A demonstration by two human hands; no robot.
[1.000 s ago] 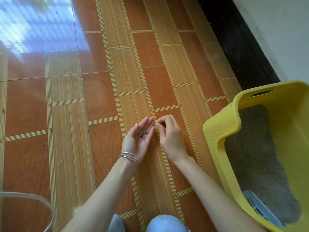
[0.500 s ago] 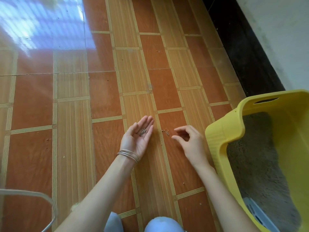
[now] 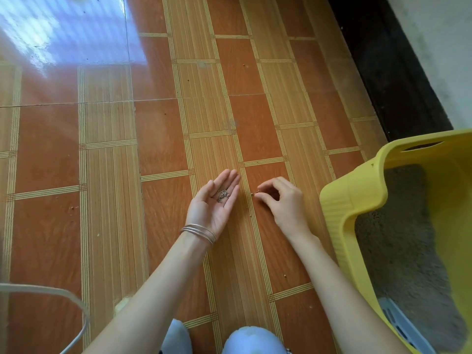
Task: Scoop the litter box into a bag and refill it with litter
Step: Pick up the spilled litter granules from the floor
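The fingers (image 3: 263, 186) of the right hand (image 3: 283, 203) are curled down to the floor (image 3: 158, 139), with thumb and forefinger closing on a stray litter grain (image 3: 253, 193) that lies left of the yellow litter box (image 3: 339, 200). I cannot tell if the grain is already pinched or only touched. The left hand (image 3: 214, 200) lies further left of the box, palm up, its fingers straight and close together. It grips nothing; it carries a small heap of grains (image 3: 222, 194) in the hollow of the palm. I judge it is held flat and near the floor to serve as a little tray, so each picked grain travels only a short way.

Three thin bangles (image 3: 199, 232) sit on the left wrist. More single grains are scattered on the floor around the box, one near the right forearm (image 3: 285, 275); they are too small to count exactly.

The litter box stands on the floor just beside the right arm, and there is one only. It holds grey litter (image 3: 398, 238), and one pale scoop (image 3: 406, 325) lies at its near end. I see no bag here; a pale curved rim (image 3: 51, 292) far left of the box I cannot identify. The gathering of spilled grains looks like a late tidy-up step.
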